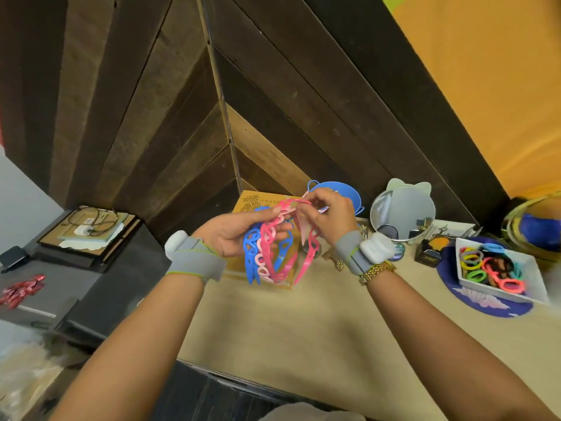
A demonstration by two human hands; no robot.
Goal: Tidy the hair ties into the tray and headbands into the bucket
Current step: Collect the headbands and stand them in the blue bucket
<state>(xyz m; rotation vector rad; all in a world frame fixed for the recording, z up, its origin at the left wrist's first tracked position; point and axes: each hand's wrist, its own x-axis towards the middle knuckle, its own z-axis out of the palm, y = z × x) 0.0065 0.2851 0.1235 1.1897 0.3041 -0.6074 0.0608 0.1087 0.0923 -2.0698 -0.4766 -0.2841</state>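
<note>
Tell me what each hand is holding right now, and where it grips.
The left hand holds a bunch of headbands, blue and pink, near their arched tops. The right hand pinches the top of a pink headband in that bunch.

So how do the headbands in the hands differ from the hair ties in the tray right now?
The headbands are open cut-out plastic arcs in blue and pinks; the hair ties are closed loops in many colours. The headbands are held up above the table by the left hand and right hand; the hair ties lie piled in the white tray. Each headband looks larger than a hair tie. Both are bright hair accessories.
</note>
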